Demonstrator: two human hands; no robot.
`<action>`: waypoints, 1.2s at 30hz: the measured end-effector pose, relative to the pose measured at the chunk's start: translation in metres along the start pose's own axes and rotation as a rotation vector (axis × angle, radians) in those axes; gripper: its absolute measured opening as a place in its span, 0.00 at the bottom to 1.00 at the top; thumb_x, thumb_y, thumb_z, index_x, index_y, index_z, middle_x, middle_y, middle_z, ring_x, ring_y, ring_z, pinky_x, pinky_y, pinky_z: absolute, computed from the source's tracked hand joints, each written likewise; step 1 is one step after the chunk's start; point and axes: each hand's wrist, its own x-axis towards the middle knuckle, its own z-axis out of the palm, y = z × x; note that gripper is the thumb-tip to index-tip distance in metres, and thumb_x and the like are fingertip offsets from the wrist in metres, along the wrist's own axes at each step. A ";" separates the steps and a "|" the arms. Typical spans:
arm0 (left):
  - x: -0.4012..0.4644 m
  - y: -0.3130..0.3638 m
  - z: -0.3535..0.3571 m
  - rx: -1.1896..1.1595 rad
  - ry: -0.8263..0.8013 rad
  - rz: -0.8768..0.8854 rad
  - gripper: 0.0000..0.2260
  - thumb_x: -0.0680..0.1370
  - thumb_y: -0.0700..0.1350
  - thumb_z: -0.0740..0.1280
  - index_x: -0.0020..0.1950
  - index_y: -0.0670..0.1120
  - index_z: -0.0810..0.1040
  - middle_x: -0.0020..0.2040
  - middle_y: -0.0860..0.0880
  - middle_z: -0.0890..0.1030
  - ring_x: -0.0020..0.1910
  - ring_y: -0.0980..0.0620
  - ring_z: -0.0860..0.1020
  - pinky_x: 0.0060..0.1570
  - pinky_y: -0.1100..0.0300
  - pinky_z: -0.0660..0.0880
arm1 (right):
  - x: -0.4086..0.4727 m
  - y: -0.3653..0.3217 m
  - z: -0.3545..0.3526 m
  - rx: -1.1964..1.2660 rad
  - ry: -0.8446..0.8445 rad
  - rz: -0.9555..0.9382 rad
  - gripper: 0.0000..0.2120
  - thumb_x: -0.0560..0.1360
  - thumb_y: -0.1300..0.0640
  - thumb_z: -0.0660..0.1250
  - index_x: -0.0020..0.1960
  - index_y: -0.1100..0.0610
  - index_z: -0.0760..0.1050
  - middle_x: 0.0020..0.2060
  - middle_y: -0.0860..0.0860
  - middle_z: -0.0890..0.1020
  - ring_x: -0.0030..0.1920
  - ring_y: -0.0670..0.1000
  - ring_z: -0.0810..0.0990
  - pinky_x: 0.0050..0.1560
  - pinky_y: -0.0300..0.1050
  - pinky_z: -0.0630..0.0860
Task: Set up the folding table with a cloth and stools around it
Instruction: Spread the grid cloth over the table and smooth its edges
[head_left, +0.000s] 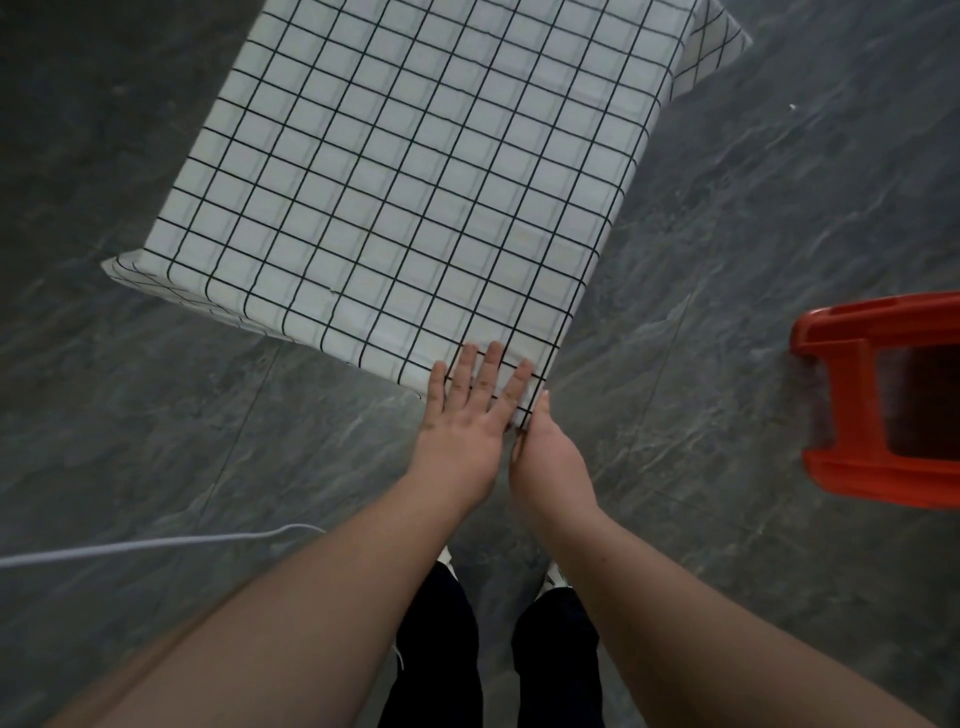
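A: Item one, the cloth (395, 197)?
B: I'm seeing it lying flat over the table, white with a black grid, draping past the edges; its folds are sticking out at the far right and near left corners. The table itself is lying hidden under it.

A: Item two, the hands?
B: Both are working at the near corner. My left hand (465, 415) is lying open, fingers straight and spread, pressing the cloth down. My right hand (545, 447) is sitting just beside it at the corner's hanging edge, thumb touching the fabric; its fingers are hiding underneath, so I cannot tell its grip.

A: Item three, the stool (883, 400)?
B: Red, standing on the floor (156, 441) off the table's right side, well apart from it.

A: Sundries?
B: A white cord (156, 545) is trailing across the floor at left.
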 end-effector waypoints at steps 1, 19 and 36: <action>0.000 0.000 0.000 -0.003 -0.007 0.005 0.47 0.78 0.43 0.63 0.74 0.57 0.24 0.74 0.48 0.23 0.72 0.44 0.23 0.72 0.40 0.30 | -0.001 0.001 0.000 0.008 -0.005 0.000 0.34 0.83 0.57 0.58 0.81 0.54 0.41 0.64 0.55 0.79 0.59 0.55 0.80 0.56 0.52 0.77; -0.001 0.002 -0.039 -0.162 -0.093 -0.017 0.43 0.73 0.51 0.60 0.77 0.59 0.33 0.79 0.50 0.32 0.76 0.49 0.28 0.74 0.43 0.32 | -0.014 0.000 -0.019 0.262 -0.033 0.012 0.42 0.74 0.66 0.64 0.81 0.51 0.48 0.79 0.50 0.58 0.77 0.50 0.61 0.71 0.42 0.64; -0.042 0.023 -0.189 -0.286 0.120 -0.157 0.31 0.80 0.47 0.57 0.80 0.52 0.48 0.80 0.48 0.55 0.79 0.47 0.50 0.77 0.45 0.49 | -0.096 -0.034 -0.171 -0.093 0.376 -0.313 0.31 0.79 0.49 0.56 0.80 0.52 0.55 0.79 0.51 0.59 0.78 0.51 0.54 0.74 0.42 0.47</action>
